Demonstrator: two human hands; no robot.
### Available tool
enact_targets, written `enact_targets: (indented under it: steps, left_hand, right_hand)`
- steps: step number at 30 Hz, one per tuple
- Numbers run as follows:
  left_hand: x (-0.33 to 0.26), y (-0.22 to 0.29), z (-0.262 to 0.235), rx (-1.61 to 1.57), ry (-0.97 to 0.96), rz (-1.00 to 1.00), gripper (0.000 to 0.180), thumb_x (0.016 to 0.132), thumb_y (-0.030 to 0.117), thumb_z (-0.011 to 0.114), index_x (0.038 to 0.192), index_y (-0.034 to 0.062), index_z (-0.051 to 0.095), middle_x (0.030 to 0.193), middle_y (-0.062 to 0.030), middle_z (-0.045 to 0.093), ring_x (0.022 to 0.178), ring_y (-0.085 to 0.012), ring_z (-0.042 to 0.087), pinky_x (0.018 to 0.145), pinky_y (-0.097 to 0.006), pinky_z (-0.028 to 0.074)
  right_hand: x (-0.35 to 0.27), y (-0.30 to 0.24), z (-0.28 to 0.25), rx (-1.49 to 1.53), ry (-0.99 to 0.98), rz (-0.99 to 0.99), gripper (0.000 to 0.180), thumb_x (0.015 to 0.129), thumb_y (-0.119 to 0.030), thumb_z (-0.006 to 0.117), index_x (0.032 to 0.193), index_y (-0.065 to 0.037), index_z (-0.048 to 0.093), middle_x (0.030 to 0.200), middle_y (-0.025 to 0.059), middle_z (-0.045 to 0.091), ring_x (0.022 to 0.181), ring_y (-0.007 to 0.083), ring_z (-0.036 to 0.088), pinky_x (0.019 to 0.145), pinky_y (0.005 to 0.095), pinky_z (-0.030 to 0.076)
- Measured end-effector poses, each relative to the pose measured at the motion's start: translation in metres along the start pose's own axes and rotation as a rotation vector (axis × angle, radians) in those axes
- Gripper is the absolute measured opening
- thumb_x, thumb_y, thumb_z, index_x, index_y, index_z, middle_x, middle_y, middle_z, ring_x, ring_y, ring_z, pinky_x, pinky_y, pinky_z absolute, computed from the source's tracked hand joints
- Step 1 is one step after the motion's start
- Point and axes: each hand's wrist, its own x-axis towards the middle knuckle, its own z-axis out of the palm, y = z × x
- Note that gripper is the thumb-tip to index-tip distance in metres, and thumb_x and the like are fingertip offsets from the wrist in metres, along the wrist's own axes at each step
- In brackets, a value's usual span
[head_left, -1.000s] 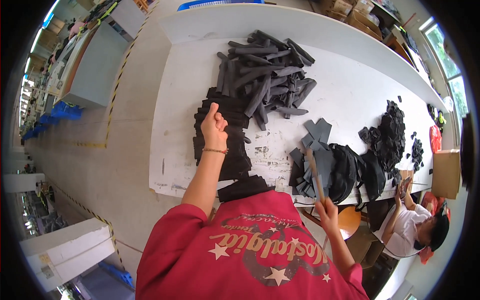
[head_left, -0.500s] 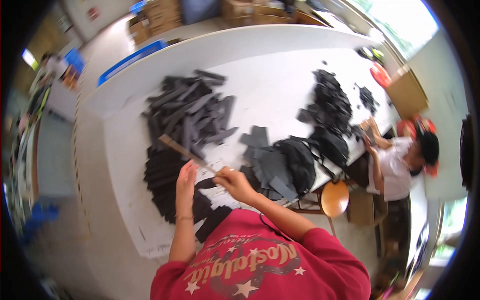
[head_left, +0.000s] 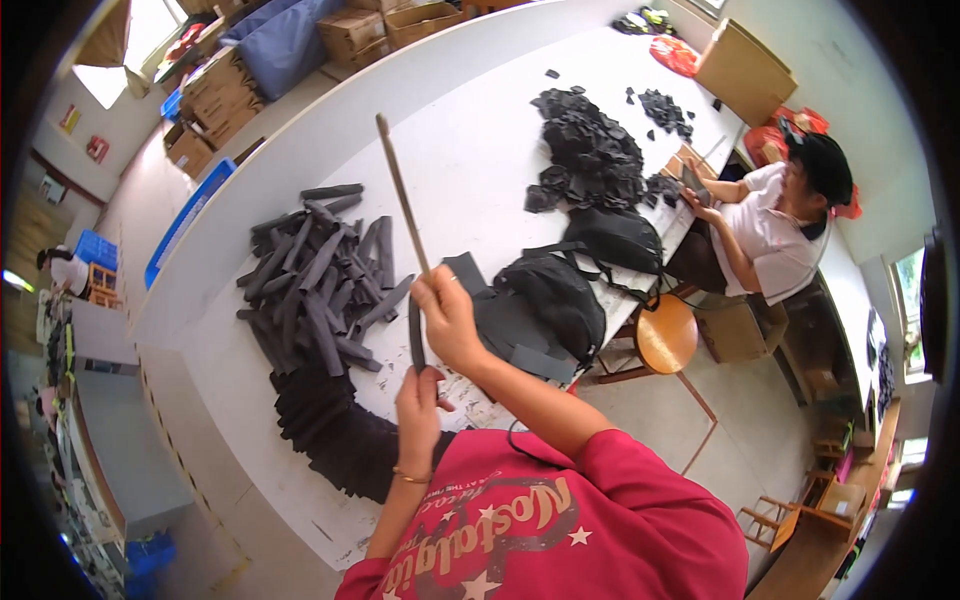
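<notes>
Right grip: closed on thin stick, now raised upright.
Left grip: closed on black strip, lifted off surface.
View: swung right since earlier.

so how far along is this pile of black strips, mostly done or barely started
Hard to call, but seemingly midway. Looks done: a heap of rolled black tubes lies on the white table. In hand: the right hand holds a thin stick upright, and the left hand grips a black strip at its lower end. Left: a thick stack of flat black pieces near the table edge.
</notes>
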Motion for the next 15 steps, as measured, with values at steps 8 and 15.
enact_targets:
  steps: [8, 15]
  left_hand:
    - [-0.018, -0.054, -0.005, -0.118, -0.110, -0.011, 0.023, 0.100, 0.018, 0.041, 0.106, -0.0012, 0.052, 0.096, -0.0074, 0.052, 0.086, -0.0139, 0.056, 0.076, -0.030, 0.054]
    - [0.011, 0.016, -0.034, -0.034, 0.419, 0.381, 0.017, 0.098, 0.014, 0.046, 0.094, 0.0009, 0.055, 0.085, -0.0054, 0.058, 0.076, -0.0093, 0.052, 0.071, -0.023, 0.043]
  right_hand:
    - [0.062, -0.012, 0.012, 0.068, 0.151, 0.180, 0.024, 0.097, -0.017, 0.048, 0.081, 0.000, 0.052, 0.062, 0.0032, 0.046, 0.058, 0.0121, 0.043, 0.054, 0.0298, 0.038]
    - [0.087, -0.020, -0.011, 0.046, -0.266, 0.266, 0.028, 0.098, -0.023, 0.049, 0.078, -0.003, 0.052, 0.060, -0.0051, 0.040, 0.054, 0.0040, 0.037, 0.047, 0.0230, 0.029]
